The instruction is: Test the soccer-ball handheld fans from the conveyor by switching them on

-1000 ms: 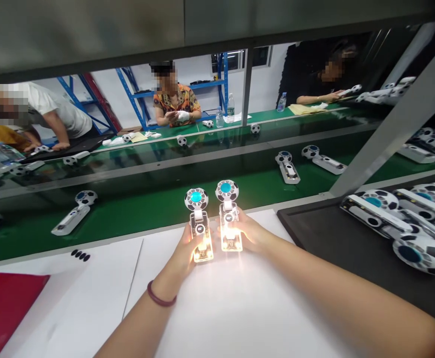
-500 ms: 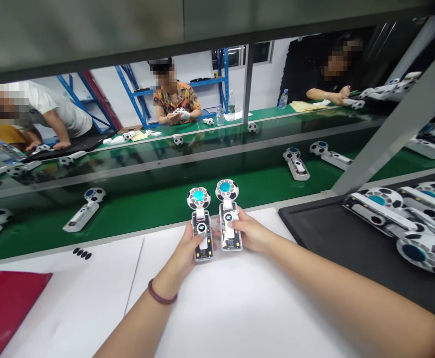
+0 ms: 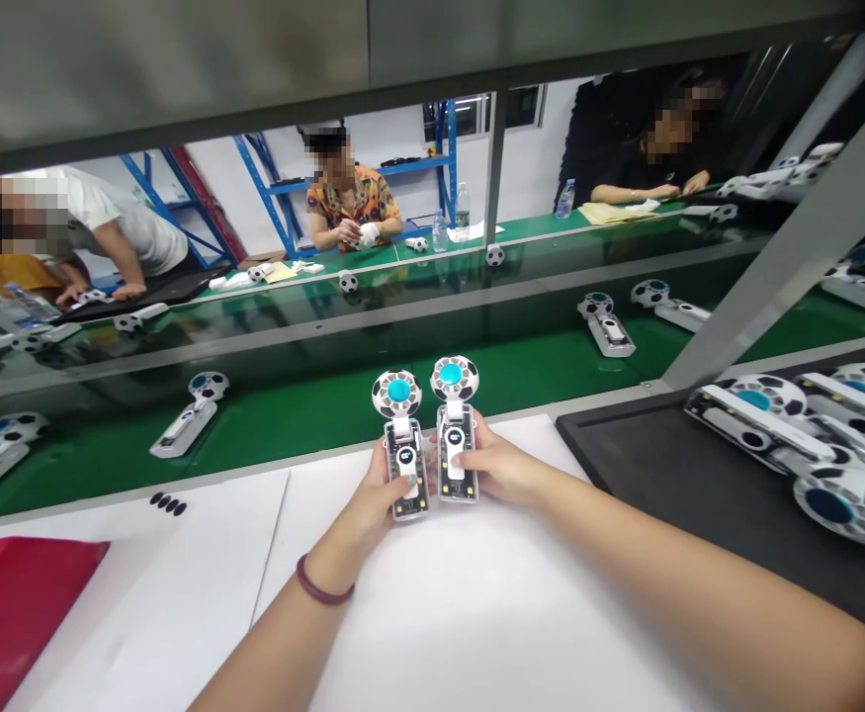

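Note:
My left hand (image 3: 371, 502) is closed around the clear-cased handle of a small handheld fan (image 3: 397, 394), its thumb lying on the white front strip. A matching handheld fan (image 3: 455, 378) is gripped in my right hand (image 3: 502, 463), the thumb pressing on its strip below the display. Both fans stand side by side, heads up, with football-patterned rims and blue centres. Their round displays are lit and seem to read 100. My fingers behind the handles are mostly hidden.
A green conveyor belt (image 3: 313, 396) carries more fans beyond the white worktop (image 3: 476, 613). Several fans (image 3: 858, 494) lie on a black tray (image 3: 640, 494) at right. A red bin (image 3: 32, 603) and small black ovals (image 3: 169, 503) are at left. A metal post (image 3: 780, 227) slants up; co-workers sit opposite.
Fans on the near belt have shifted right, while football-patterned pieces on the far strip moved slightly left. My hands and both held fans have barely moved. Co-workers' hands opposite changed position.

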Available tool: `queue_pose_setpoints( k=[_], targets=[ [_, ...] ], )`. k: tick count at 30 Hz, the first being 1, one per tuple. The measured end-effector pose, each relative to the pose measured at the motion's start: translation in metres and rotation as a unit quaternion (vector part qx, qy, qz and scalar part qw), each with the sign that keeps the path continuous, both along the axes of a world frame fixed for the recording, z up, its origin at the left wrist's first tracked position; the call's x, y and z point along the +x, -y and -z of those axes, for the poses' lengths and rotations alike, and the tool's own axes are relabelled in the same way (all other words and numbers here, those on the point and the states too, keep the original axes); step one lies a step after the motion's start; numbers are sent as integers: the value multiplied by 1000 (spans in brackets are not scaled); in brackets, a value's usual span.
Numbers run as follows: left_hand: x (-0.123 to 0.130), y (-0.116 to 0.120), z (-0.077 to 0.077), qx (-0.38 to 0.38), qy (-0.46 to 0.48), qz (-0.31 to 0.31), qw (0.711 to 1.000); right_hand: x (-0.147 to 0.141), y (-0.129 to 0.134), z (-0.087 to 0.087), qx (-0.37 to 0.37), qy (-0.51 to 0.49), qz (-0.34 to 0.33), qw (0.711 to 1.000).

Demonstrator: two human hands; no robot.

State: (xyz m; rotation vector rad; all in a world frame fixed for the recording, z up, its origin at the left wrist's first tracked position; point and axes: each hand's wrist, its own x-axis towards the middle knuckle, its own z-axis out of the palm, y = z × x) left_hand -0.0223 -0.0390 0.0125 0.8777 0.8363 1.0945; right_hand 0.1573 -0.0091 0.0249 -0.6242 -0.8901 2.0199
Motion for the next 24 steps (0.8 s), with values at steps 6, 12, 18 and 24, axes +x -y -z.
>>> queue_pose_setpoints(
  k=[6, 12, 18, 24],
  targets=[
    [-2, -1, 2, -15, 2, -4, 1000, -1, 2, 2, 11, 3, -10, 1000],
    [-4, -2, 4, -1, 25, 8, 1000, -2, 4, 1, 28, 29, -9, 999],
    [-3, -2, 1, -13, 23, 1, 1000, -1, 3, 2, 98, 137, -3, 986],
    [-2, -1, 2, -4, 12, -19, 1000, 1, 6, -9, 133, 177, -13, 975]
  ],
)
